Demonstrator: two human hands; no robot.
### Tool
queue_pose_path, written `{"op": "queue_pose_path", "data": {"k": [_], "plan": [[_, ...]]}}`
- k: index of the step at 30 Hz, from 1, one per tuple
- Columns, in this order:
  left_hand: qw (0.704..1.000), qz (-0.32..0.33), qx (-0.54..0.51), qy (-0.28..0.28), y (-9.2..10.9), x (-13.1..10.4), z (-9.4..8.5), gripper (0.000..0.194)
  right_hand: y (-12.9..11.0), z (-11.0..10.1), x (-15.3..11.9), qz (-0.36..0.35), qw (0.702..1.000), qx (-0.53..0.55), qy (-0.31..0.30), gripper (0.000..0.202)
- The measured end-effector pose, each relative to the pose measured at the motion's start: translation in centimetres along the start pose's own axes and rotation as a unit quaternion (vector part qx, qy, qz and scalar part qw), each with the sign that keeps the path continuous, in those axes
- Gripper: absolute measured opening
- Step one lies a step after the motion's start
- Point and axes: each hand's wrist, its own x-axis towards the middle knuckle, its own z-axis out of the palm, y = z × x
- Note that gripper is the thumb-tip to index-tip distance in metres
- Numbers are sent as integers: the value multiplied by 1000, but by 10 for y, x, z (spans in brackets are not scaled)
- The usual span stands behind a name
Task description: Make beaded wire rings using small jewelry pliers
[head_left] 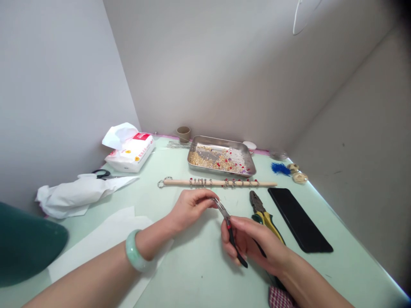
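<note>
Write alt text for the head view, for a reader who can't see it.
A right hand holds slim pliers that reach the pinching left hand, over a green table. Behind lie a stick strung with rings and a tray of beads; larger pliers and a phone lie to the right.

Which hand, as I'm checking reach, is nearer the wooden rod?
Left. The left hand is just this side of the wooden rod; the right hand, farther toward the wearer.

the slim pliers (229, 225) are smooth metal with matt, plastic-looking handles (235, 248). the rod (218, 183) is smooth, matt wood, the tray (221, 172) shiny metal, the tissue pack (132, 156) glossy plastic film, the bangle (131, 252) polished like stone, and the tabletop (192, 265) smooth.
</note>
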Motion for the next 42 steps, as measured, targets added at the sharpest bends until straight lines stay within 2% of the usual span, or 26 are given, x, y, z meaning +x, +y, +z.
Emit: {"op": "queue_pose_path", "data": {"k": [5, 9, 12, 15, 22, 24, 27, 30, 32, 36, 37, 38, 39, 40, 42], "plan": [[1000, 13, 23, -9, -4, 0, -3, 15, 0, -2, -1, 19, 1000, 19, -4, 38], [995, -43, -81, -28, -4, 0, -1, 16, -1, -2, -1, 11, 999, 52, -12, 37], [979, -95, -175, -40, -2, 0, 1, 24, -5, -3, -3, 17, 995, 94, -29, 38], [964, -128, -228, -45, 0, 0, 1, 31, -8, -6, -3, 26, 993, 111, -39, 38], [959, -109, -256, -43, -6, -1, -1, 28, -7, -11, 0, 50, 987, 143, -62, 36], [958, -115, -262, -31, -8, -1, -2, 27, -6, -8, 0, 57, 991, 115, -49, 39], [955, -135, -263, -6, -9, 1, -3, 27, -6, -1, -3, 30, 1000, 0, 7, 41], [954, -138, -266, -6, -8, 1, -3, 27, -6, 5, -8, -14, 986, -154, 65, 39], [955, -132, -265, -12, -7, 0, -3, 27, -7, 6, -10, -27, 976, -199, 82, 37], [944, -124, -305, 8, -6, 1, -5, 26, -8, 6, -11, 8, 993, -114, -3, 47], [937, -124, -325, 16, -6, 2, -5, 25, -8, 6, -11, 11, 992, -126, -10, 49], [930, -124, -345, 24, -6, 3, -6, 24, -7, 8, -11, 5, 984, -175, 9, 48], [922, -126, -364, 31, -6, 3, -6, 22, -6, 10, -11, -5, 965, -258, 51, 44], [915, -129, -381, 35, -7, 4, -6, 21, -4, 13, -11, -16, 928, -357, 104, 40], [901, -137, -409, 40, -8, 4, -5, 20, 0, 20, -11, -37, 819, -539, 195, 33]]}}
